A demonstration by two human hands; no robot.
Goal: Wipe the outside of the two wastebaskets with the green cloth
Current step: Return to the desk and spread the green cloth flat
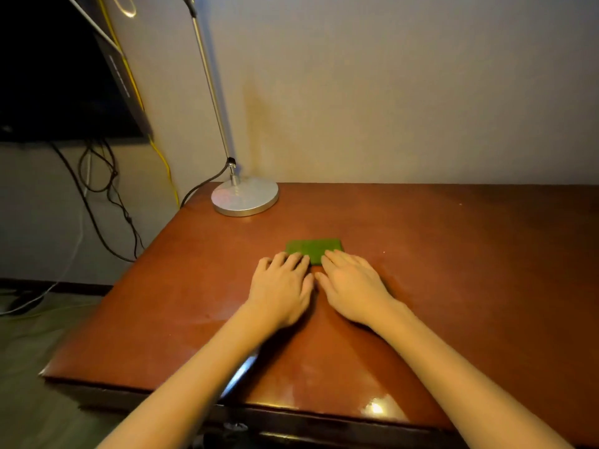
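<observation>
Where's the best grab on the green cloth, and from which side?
Probably the far long edge of the green cloth, pinched from above. It lies folded flat on the table, so no side gap. Fingertips of the left hand and right hand already cover the near edge.

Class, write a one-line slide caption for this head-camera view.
Both hands, left hand and right hand, rest flat, fingertips on a folded green cloth on a wooden table.

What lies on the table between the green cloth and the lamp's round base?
Nothing: in the head view, only bare tabletop separates the green cloth from the lamp base.
</observation>
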